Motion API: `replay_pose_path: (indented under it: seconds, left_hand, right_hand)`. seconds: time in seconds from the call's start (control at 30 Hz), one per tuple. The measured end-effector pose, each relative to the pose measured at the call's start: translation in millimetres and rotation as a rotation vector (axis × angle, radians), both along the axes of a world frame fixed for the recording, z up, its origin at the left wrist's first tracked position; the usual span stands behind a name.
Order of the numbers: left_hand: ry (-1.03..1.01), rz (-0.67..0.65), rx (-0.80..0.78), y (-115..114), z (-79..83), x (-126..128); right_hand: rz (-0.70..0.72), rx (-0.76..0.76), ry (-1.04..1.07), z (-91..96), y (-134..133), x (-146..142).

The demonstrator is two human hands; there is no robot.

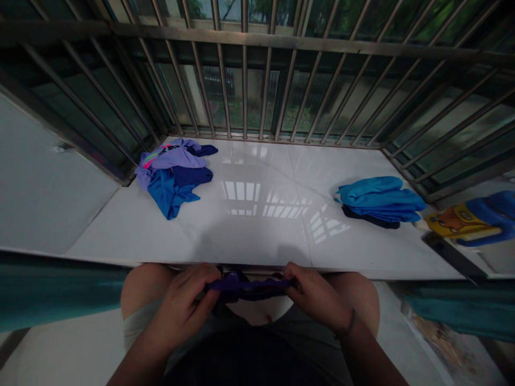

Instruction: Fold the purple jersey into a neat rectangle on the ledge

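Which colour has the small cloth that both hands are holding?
Dark purple: the cloth, stretched between left hand and right hand, head view.

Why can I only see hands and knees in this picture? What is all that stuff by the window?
The camera sits on a person's head and looks down, so you see what that person sees. The left hand and right hand hold a bunched dark purple cloth between them, above the knees. In front is a shiny white tiled ledge with metal window bars behind it. On the ledge lie a loose pile of purple and blue clothes on the left and a neater stack of folded blue clothes on the right.
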State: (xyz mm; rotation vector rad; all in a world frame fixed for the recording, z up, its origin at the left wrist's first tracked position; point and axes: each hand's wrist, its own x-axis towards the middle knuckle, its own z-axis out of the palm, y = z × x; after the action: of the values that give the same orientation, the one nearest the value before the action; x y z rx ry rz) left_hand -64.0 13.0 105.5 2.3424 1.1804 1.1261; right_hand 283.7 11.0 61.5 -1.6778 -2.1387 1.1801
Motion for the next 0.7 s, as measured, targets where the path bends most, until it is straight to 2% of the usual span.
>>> replay_pose_path:
  seconds: [0.27, 0.4, 0.57, 0.7]
  left_hand:
    - [-0.030, -0.017, -0.088, 0, -14.8, 4]
    - [-0.024, -0.032, -0.096, 1, -28.7, 12]
    - [0.006, -0.112, -0.224, -6, -50.0, 33]
    - [0.087, -0.254, -0.316, -13, -54.2, 50]
  right_hand:
    - [0.026, -0.018, -0.010, -7.0, 2, -2]
    - [0.018, -0.062, -0.042, -11.1, 3, -3]
    - [0.027, -0.060, -0.058, -17.5, 3, -5]
    - [0.043, -0.073, -0.069, -25.4, 1, -9]
